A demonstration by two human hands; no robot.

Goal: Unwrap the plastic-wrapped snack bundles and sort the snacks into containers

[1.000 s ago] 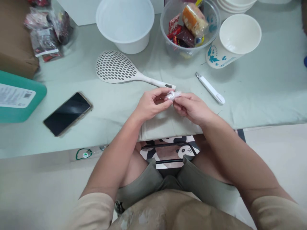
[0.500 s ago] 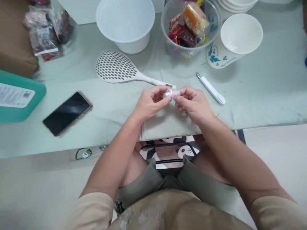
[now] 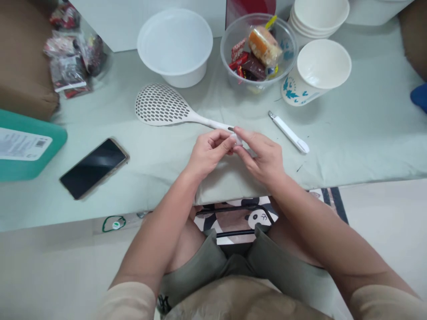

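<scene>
Between the fingertips of both hands is a small whitish crumpled plastic piece [image 3: 237,140], mostly covered, so I cannot make out its contents. My left hand [image 3: 211,151] is closed, pinching it from the left. From the other side, the thumb and fingers of my right hand [image 3: 262,155] close on it. Just beyond my hands lies a white slotted skimmer [image 3: 163,105], its handle end partly hidden behind my fingers. A white utility knife [image 3: 289,133] rests to the right of my right hand.
At the back stand a white tub [image 3: 175,46], a clear bowl [image 3: 230,75] of wrapped snacks and a paper cup [image 3: 322,66] by stacked cups [image 3: 320,18]. On the left are a phone [image 3: 94,169], a green container [image 3: 50,138], snack packets [image 3: 68,73] and a cardboard box [image 3: 23,66].
My fingers have closed further around the plastic piece, so less of it shows. My right hand has shifted slightly left with its fingers stretched more. The whole view has tilted a little.
</scene>
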